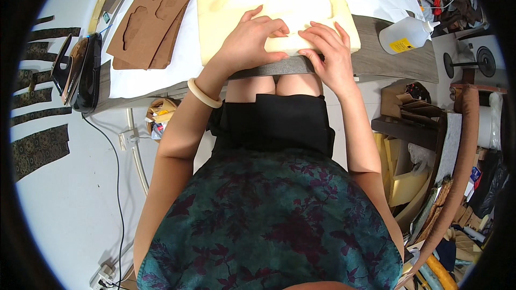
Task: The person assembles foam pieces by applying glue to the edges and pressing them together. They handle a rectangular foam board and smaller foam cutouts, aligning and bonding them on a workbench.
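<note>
A thick pale yellow foam slab (217, 5) lies on the table, its top washed out by bright light, with shallow hollows showing faintly. At its near edge my left hand (252, 37) is closed, thumb on the front side and bent fingers on top. Close beside it, my right hand (330, 51) pinches the same edge between thumb and fingers. A light strip of the foam shows between the two hands. Whether a small separate piece is under my fingertips is too bright to tell.
Brown boards with curved cut-outs (153, 16) lie left of the foam on white sheeting (131, 80). A squeeze bottle (403, 35) stands to the right on the grey tabletop (371, 32). A black iron-like device (86, 78) with a cord is far left. Cardboard and foam scraps (408, 182) crowd the lower right.
</note>
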Demonstrator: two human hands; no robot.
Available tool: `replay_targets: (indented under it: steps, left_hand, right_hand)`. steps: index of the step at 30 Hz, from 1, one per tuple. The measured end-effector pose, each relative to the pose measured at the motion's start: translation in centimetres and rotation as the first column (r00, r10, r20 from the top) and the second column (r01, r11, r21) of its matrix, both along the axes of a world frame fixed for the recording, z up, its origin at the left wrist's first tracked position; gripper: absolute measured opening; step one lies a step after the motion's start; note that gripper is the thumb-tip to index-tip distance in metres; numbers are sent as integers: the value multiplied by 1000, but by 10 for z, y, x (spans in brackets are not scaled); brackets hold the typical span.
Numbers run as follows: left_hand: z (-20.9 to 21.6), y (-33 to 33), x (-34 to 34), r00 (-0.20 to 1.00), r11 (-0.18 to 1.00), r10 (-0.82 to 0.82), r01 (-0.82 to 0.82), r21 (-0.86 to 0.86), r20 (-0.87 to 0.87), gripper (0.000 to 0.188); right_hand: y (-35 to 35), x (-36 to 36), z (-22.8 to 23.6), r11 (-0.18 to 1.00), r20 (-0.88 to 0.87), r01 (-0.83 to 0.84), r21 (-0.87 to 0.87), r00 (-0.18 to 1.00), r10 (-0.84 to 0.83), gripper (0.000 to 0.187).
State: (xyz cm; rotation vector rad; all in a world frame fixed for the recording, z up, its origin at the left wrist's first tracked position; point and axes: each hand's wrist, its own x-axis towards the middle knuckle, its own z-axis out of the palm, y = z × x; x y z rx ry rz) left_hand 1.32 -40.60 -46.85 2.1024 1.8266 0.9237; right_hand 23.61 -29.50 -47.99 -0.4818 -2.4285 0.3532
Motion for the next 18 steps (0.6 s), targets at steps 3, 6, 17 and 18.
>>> replay_targets:
  steps: [3,6,17,18]
  left_hand:
    - [3,0,0,999,1000,-4,4,-8,-40,40]
    - [4,1,3,996,1000,0,1,4,-86,41]
    - [5,0,4,983,999,25,-28,-15,-184,37]
    - [6,-1,4,982,999,28,-32,-20,-186,36]
  right_hand:
    - [-2,0,-2,1000,-6,5,-11,1000,-5,33]
    - [-3,-1,-2,1000,-11,1,-19,1000,-2,33]
    - [44,8,25,990,-103,130,-46,986,-135,46]
    - [57,8,32,945,-115,221,-242,960,-254,49]
